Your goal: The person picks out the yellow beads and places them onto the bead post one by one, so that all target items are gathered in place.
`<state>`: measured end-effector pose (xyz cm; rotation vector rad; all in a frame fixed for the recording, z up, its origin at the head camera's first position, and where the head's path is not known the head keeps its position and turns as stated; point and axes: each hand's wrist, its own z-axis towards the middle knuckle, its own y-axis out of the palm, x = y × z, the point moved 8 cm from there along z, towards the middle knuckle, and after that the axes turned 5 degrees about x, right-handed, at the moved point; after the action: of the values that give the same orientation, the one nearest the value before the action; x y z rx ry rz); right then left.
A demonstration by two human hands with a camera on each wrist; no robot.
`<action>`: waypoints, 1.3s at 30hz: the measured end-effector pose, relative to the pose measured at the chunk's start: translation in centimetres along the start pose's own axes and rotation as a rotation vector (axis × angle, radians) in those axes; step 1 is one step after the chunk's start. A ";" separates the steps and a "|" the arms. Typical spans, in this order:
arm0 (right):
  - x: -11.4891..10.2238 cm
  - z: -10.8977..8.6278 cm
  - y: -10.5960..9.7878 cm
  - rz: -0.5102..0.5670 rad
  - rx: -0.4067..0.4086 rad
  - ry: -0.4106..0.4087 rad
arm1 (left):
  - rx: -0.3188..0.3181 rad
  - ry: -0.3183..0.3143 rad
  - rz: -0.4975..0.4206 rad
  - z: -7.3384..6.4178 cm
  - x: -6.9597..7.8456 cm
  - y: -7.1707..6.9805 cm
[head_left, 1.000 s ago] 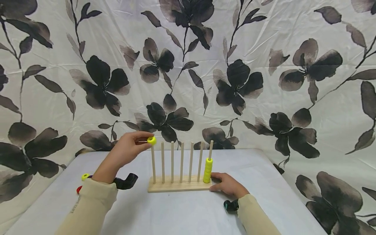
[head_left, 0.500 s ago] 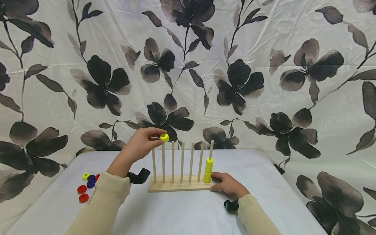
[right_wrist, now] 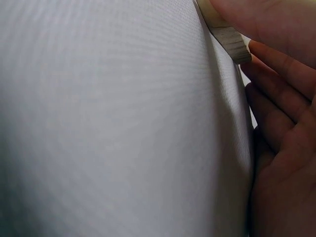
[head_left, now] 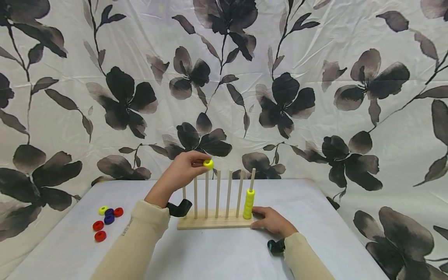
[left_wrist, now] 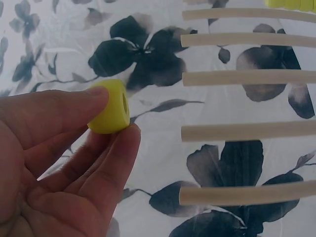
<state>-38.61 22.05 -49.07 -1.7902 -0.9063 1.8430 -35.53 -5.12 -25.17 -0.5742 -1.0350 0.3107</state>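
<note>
A yellow bead point(head_left: 208, 165) with a hole through it is pinched between the thumb and fingers of my left hand point(head_left: 176, 174). It is held near the tops of the left-hand pegs of a wooden peg rack point(head_left: 213, 223); in the left wrist view the bead point(left_wrist: 111, 113) is apart from the peg tips. Several yellow beads point(head_left: 249, 204) are stacked on the far right peg. My right hand point(head_left: 274, 222) holds the rack's right end, thumb in front and fingers behind. The right wrist view shows the base's end point(right_wrist: 232, 45) between thumb and fingers.
Loose beads lie on the white table point(head_left: 203, 256) at the left: one yellow bead point(head_left: 103, 210), two dark blue beads point(head_left: 109, 219) and three red beads point(head_left: 100, 236). A floral cloth point(head_left: 224, 97) hangs behind the table.
My left hand has moved right along the peg tops with the yellow bead, uncovering the loose beads at the left. My right hand has stayed at the rack's end.
</note>
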 end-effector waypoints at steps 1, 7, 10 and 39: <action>0.0 0.0 0.0 0.002 -0.001 -0.001 | -0.002 0.005 0.001 0.1 0.1 0.2; 0.0 -0.1 0.1 -0.004 0.003 -0.010 | -0.005 0.017 0.016 0.8 0.7 1.1; 0.0 -0.2 0.1 -0.001 0.000 -0.011 | -0.008 0.022 0.022 1.0 0.9 1.5; -0.2 -0.3 -0.1 0.008 -0.007 -0.011 | -0.086 0.081 0.103 4.8 3.1 7.4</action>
<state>-38.35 21.97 -48.83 -1.7920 -0.9121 1.8578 -38.06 3.88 -25.45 -0.7134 -0.9460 0.3320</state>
